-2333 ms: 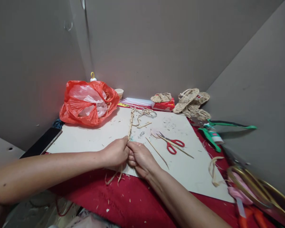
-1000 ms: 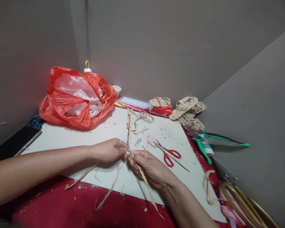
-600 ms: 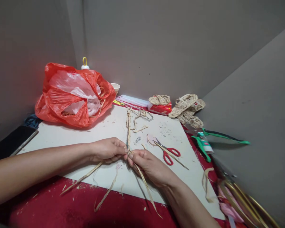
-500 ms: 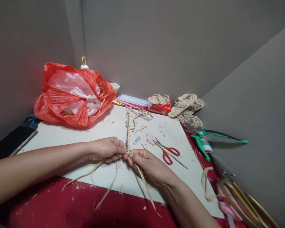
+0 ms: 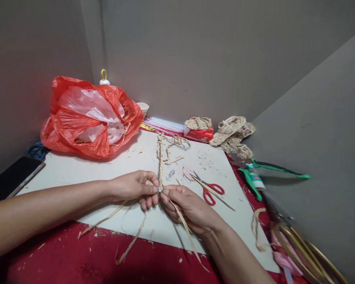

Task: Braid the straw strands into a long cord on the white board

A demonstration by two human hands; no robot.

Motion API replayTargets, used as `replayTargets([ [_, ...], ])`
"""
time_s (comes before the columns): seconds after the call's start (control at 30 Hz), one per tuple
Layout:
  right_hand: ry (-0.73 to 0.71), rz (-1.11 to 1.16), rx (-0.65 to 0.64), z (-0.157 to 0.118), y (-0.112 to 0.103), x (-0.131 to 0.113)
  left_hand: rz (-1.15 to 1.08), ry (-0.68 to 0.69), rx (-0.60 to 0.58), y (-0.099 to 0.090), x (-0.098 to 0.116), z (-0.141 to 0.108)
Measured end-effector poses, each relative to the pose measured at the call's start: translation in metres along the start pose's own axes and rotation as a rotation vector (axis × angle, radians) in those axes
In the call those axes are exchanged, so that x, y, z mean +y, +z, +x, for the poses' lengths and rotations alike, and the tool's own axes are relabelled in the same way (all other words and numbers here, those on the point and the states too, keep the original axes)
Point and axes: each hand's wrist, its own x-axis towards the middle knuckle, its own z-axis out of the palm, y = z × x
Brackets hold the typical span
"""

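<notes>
A narrow braid of pale straw (image 5: pixel 161 161) runs from the back of a white board (image 5: pixel 77 169) toward me. My left hand (image 5: pixel 143 189) pinches the braid's near end from the left, thumb against fingers. Close beside it, my right hand (image 5: pixel 180 199) pinches the same end from the right. Loose straw strands (image 5: pixel 187 232) trail from under my right hand to the board's near edge, and others (image 5: pixel 133 242) hang below my left hand. Red-handled scissors (image 5: pixel 208 189) lie open to the right, over a straw strip.
At the back left sits a red plastic bag (image 5: pixel 91 134), with a phone (image 5: pixel 16 175) nearer. Woven straw pieces (image 5: pixel 232 132) lie at the back right. Green-handled pliers (image 5: pixel 250 183), a tube (image 5: pixel 255 177) and large gold-handled shears (image 5: pixel 301 248) line the right side.
My left hand's fingers have curled lower beneath the braid's end. My right hand has shifted slightly right, and the strands under it have swung right.
</notes>
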Motion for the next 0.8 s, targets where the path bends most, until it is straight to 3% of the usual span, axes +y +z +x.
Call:
replayTargets([
  [0.53, 0.030, 0.152, -0.053, 0.001, -0.003, 0.003, -0.046, -0.055, 0.072, -0.012, 0.000, -0.016],
  [0.67, 0.071, 0.211, -0.048, 0.000, -0.003, 0.002, 0.119, -0.176, 0.086, -0.023, 0.010, -0.030],
  [0.8, 0.095, 0.243, -0.048, 0.000, -0.003, 0.002, 0.486, -0.239, 0.118, -0.037, 0.031, -0.048],
])
